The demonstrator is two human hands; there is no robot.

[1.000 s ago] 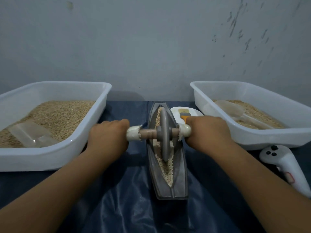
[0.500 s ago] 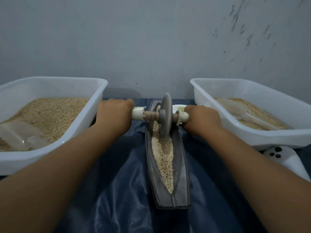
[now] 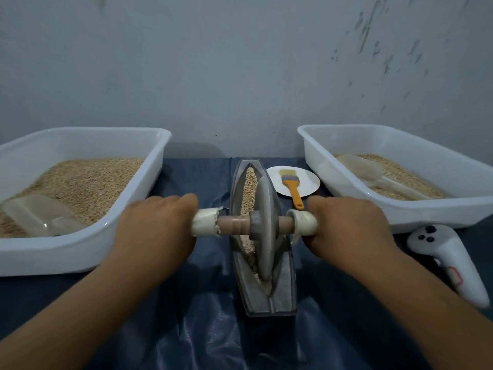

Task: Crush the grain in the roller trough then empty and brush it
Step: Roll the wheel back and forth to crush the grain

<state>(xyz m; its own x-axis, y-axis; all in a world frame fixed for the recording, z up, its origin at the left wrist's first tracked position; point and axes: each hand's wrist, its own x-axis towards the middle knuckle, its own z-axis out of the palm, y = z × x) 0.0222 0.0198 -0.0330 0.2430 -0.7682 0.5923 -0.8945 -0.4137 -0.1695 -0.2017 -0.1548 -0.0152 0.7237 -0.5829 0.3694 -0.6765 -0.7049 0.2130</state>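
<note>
Both fists clenched on the roller's axle: my left hand (image 3: 157, 225) and right hand (image 3: 344, 225) each grasp a white-wrapped end, wheel (image 3: 264, 231) standing in the grain (image 3: 249, 188) of the trough (image 3: 262, 295), near its close end. Left tub (image 3: 80, 252) and right tub (image 3: 400, 145) flank it, each holding grain and a clear scoop. Brush (image 3: 292, 186) on a white plate (image 3: 306, 177) behind my right hand; white controller (image 3: 448, 260) far right; no legible writing.
</note>
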